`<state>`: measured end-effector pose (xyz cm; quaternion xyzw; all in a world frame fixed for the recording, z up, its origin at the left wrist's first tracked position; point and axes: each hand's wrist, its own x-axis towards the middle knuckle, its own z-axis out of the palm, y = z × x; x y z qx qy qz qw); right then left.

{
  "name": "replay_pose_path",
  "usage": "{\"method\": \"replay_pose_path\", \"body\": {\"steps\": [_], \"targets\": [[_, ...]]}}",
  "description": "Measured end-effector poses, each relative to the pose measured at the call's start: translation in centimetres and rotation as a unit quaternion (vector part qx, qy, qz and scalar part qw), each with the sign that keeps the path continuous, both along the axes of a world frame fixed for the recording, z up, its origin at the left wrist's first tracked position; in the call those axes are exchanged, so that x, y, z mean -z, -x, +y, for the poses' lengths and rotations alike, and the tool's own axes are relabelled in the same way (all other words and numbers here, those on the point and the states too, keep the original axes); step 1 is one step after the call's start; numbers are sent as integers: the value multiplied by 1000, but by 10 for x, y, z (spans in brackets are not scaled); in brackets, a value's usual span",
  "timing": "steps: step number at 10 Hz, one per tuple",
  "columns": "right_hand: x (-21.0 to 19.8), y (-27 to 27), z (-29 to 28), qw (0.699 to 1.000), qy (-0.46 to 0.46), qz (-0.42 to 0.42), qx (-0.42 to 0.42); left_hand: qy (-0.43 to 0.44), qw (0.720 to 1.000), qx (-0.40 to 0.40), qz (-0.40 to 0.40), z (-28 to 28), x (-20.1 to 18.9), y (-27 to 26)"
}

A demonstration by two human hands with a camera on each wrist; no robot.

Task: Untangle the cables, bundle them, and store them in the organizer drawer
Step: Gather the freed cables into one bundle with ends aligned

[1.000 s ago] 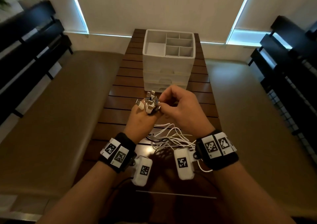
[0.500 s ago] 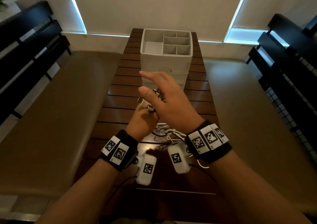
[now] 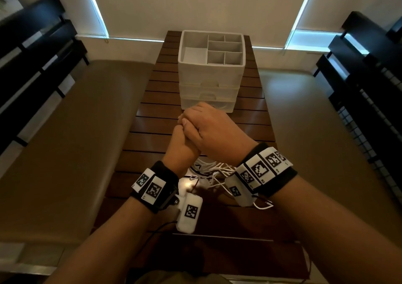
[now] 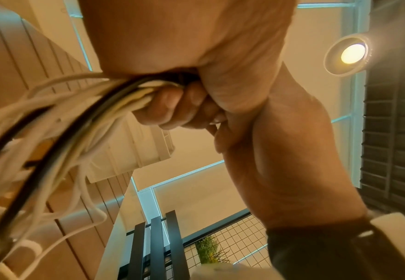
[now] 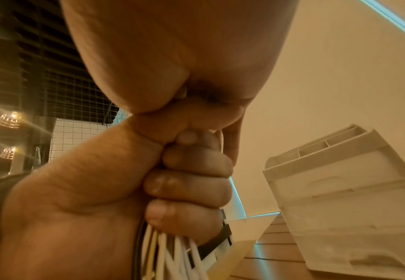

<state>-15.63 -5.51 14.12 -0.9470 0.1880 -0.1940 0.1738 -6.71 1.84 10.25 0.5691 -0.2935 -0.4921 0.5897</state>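
Note:
My left hand (image 3: 182, 148) is a fist round a bundle of white, black and yellowish cables (image 4: 60, 121), held upright above the table. The loose lengths (image 3: 214, 171) hang below it onto the wood. My right hand (image 3: 210, 128) is wrapped over the top of the left fist, its fingers curled down over the plug ends, which are hidden. In the right wrist view the left fingers (image 5: 191, 181) clamp the cables (image 5: 172, 253), and the right palm (image 5: 172, 56) sits on top. The white organizer (image 3: 210, 77) stands just beyond the hands, its front drawers closed.
The slatted wooden table (image 3: 148, 136) is narrow, with tan benches (image 3: 71, 131) along both sides. Dark shelving (image 3: 369, 92) lines the right wall, more on the left. The organizer's top tray (image 3: 193, 54) has several open compartments.
The right hand let go of the plug ends, lifted open above the left fist, then came down and closed over its top. The left hand kept its grip and rose slightly.

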Motion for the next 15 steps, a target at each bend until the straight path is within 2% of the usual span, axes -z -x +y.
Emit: {"method": "replay_pose_path", "body": {"steps": [1,2,3,4,5,6,7,8,10,11,12,13,15], "targets": [[2,0,-4,996,-62,-65,4,41,997,-33,-59,0,-7,3],[13,5,5,962,-184,-199,45,76,996,-51,14,-4,-22,0],[32,9,18,926,-338,-163,50,82,991,-62,87,-4,-13,-15],[51,9,23,919,-385,-77,38,115,979,-13,165,-5,-8,-31],[57,6,25,903,-428,-38,9,138,977,40,158,-1,-17,-35],[55,8,15,953,-302,2,1,139,970,57,192,5,-19,-49],[53,11,9,982,-180,61,-18,130,966,65,213,10,-18,-60],[51,15,4,986,-127,102,-16,114,969,48,215,15,-26,-72],[51,59,-19,976,-170,137,12,94,979,-24,177,32,-35,-125],[57,60,-26,983,-133,126,30,101,983,-34,150,33,-35,-136],[69,78,-44,976,-120,158,90,94,985,-68,131,38,-42,-156],[85,76,-45,965,-96,218,114,88,982,-106,126,40,-35,-159],[120,73,-37,951,-105,255,142,68,978,-138,137,34,-8,-143]]}}
